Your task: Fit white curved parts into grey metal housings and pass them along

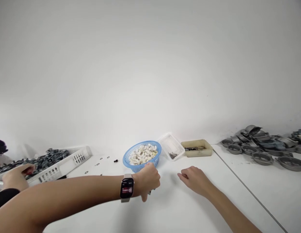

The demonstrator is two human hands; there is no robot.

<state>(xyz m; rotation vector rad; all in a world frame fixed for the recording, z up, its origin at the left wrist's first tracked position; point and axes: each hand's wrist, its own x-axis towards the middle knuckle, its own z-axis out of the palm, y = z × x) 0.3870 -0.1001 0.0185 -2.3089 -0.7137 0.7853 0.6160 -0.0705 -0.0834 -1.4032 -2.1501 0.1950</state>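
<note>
My left hand [148, 181], with a watch [127, 187] on its wrist, is closed in front of the blue basket [126, 158]. A small dark grey-green piece [151, 191] peeks out under its fingers; most of it is hidden. The basket holds many small white curved parts [143, 154]. My right hand [195, 179] hovers to the right, fingers curled in and thumb pointing left. Whatever it may hold is hidden by the fingers. Nearest to it are a clear plastic tray [168, 142] with small metal pieces [173, 155] and a beige box [208, 152].
At left, a white crate [65, 167] holds dark parts, with another person's hand [16, 176] at it. Several thin rings [86, 172] and a small black piece [116, 160] lie on the table [174, 213]. Grey round metal housings [262, 158] are piled at right, beyond a long thin strip [249, 191].
</note>
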